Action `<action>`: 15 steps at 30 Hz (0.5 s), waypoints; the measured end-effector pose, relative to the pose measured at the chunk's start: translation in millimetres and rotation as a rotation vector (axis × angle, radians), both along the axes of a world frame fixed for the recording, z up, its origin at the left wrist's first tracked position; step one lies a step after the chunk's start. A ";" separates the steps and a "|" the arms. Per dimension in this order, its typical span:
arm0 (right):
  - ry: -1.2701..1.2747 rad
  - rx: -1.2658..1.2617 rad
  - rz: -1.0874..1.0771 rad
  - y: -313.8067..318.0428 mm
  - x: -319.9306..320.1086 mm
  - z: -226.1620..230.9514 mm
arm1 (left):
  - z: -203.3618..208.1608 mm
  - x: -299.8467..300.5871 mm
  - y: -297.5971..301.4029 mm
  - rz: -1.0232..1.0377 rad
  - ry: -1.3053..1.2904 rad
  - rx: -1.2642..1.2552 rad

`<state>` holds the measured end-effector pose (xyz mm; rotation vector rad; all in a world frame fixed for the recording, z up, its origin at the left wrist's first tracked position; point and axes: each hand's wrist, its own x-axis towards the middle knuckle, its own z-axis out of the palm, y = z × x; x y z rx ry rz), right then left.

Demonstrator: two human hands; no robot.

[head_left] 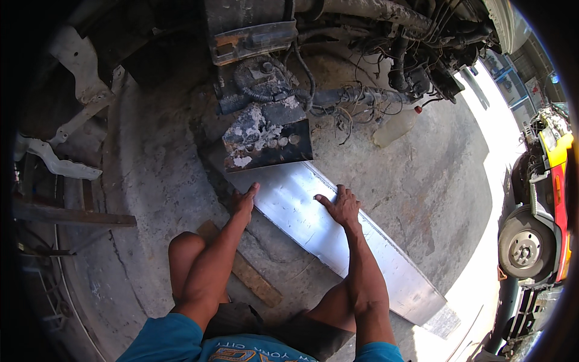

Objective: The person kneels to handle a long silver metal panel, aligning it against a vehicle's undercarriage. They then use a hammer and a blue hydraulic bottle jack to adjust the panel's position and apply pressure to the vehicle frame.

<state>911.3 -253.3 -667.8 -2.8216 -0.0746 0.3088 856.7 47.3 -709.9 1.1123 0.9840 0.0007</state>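
Over the concrete floor (416, 175), the person's left grip (245, 201) and right grip (344, 208) clasp opposite edges of a metal panel (292, 211).

Only writing I can make out is on the wearer's own teal T-shirt (259, 342), right down at the bottom edge. There's a row of small white capitals (280, 352) running across the front, bending with the fisheye, and it's upside down from up here. Just under that, left of the shirt's middle, you get chunkier orange lettering (238, 354) with a pale outline. That one's chopped off by the frame, so honestly can't tell what the whole thing says.
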 end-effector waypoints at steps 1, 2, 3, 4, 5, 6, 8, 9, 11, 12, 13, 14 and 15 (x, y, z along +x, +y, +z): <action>-0.004 0.002 0.000 -0.1 -0.4 0.1 | -1.3 0.2 0.3 -0.001 -0.007 -0.004; -0.010 0.003 -0.002 -0.5 -0.9 0.0 | -2.9 -0.3 0.0 -0.008 -0.005 0.000; -0.017 0.003 -0.004 -1.5 -1.4 -0.1 | -0.9 -1.1 -1.5 -0.016 -0.002 0.003; -0.023 0.003 -0.007 -3.1 -2.1 -0.3 | -7.9 -0.5 -2.3 -0.024 0.017 0.023; -0.019 0.001 -0.009 -4.9 -2.6 -0.5 | -13.5 0.3 -3.5 -0.033 0.036 0.043; -0.019 0.010 0.003 1.4 -0.8 1.0 | -36.6 1.8 7.0 -0.027 0.067 0.091; -0.020 0.013 0.013 5.7 0.6 0.8 | -64.7 2.9 17.6 -0.030 0.101 0.141; -0.022 0.006 0.010 3.9 0.4 0.1 | -66.4 3.4 16.8 -0.041 0.102 0.143; -0.027 -0.001 0.008 1.7 0.3 -0.5 | -68.9 4.2 15.2 -0.048 0.105 0.146; -0.027 -0.005 0.005 -0.5 -0.5 -1.1 | -63.0 3.2 11.3 -0.049 0.109 0.144; -0.027 -0.009 0.003 -2.3 -1.2 -1.5 | -57.4 3.0 8.2 -0.050 0.113 0.142; -0.026 -0.009 0.000 -4.1 -1.7 -1.9 | -56.1 3.5 6.2 -0.051 0.119 0.143; -0.026 -0.004 0.001 -2.9 -1.5 -1.4 | -54.6 3.4 7.7 -0.047 0.124 0.149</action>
